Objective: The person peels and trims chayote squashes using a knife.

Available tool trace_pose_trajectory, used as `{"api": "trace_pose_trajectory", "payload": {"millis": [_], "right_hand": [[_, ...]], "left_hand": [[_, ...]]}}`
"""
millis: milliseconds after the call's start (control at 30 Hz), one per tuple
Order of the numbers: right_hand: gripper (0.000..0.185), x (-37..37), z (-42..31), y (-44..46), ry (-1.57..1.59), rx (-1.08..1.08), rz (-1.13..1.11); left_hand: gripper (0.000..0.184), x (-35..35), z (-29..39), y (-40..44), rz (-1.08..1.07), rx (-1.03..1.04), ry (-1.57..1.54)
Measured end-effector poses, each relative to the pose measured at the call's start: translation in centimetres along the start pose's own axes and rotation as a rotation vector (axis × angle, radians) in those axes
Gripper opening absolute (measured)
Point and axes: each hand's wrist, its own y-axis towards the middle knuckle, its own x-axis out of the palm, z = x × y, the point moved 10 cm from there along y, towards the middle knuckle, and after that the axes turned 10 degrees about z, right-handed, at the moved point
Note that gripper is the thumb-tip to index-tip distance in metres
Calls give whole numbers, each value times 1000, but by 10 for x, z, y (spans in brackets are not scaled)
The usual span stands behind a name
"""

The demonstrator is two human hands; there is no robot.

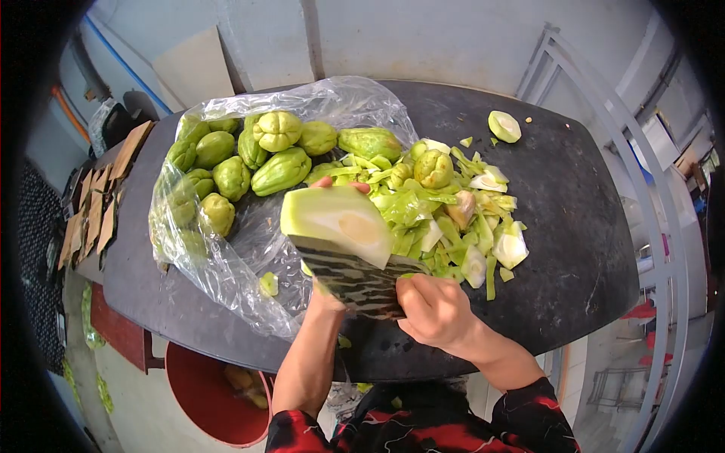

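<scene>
My left hand (326,297) is closed around a peeled, cut chayote (321,215), whose pale face and seed area look up at me. Its fingertips show at the far edge; the palm is hidden. In my right hand (438,311) is a broad kitchen knife (343,275) with a dark, striped blade. The blade lies across the near side of the chayote, and whether it is cutting in is hard to see. Just beyond my hands lies a heap of green peels and cut pieces (423,215), with a chayote (433,168) on top.
Several whole chayotes (281,171) sit in a clear plastic bag (257,298) on the left of the black table (566,249). A cut chayote half (504,127) lies at the far right. Below the table's near edge stands a red bucket (196,400) with pieces inside.
</scene>
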Motion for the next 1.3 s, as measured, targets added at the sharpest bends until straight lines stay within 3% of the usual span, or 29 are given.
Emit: {"api": "trace_pose_trajectory", "payload": {"millis": [167,333,433,467,533,633,733,833,867,933,1233,1300], "right_hand": [[15,-3,5,2,33,57,28],[15,0,5,0,33,72,30],[15,3,6,-2,11,77,30],[15,2,5,-2,-9,69,38],[16,4,6,0,-16,58,29],[16,5,5,1,-32,73,13],[16,4,5,2,-13,105,-7],[16,1,4,4,16,134,-12],[15,0,4,4,30,146,-11],[15,-1,5,4,34,142,-3],[15,-3,2,2,12,181,-62],[15,-2,2,1,21,197,-81]], "left_hand": [[111,8,4,-4,6,25,88],[115,4,0,-3,-12,3,27],[115,-1,1,-3,4,70,163],[92,-4,-2,-2,-18,54,165],[69,-1,-4,-3,-40,41,162],[71,7,-7,-5,-14,-57,17],[73,14,5,-8,-68,86,224],[76,10,1,-7,-33,25,165],[104,11,0,-7,-32,-38,115],[131,16,1,-8,-33,-101,68],[130,24,-4,-10,-84,-171,-50],[130,22,1,-10,-117,-90,59]]}}
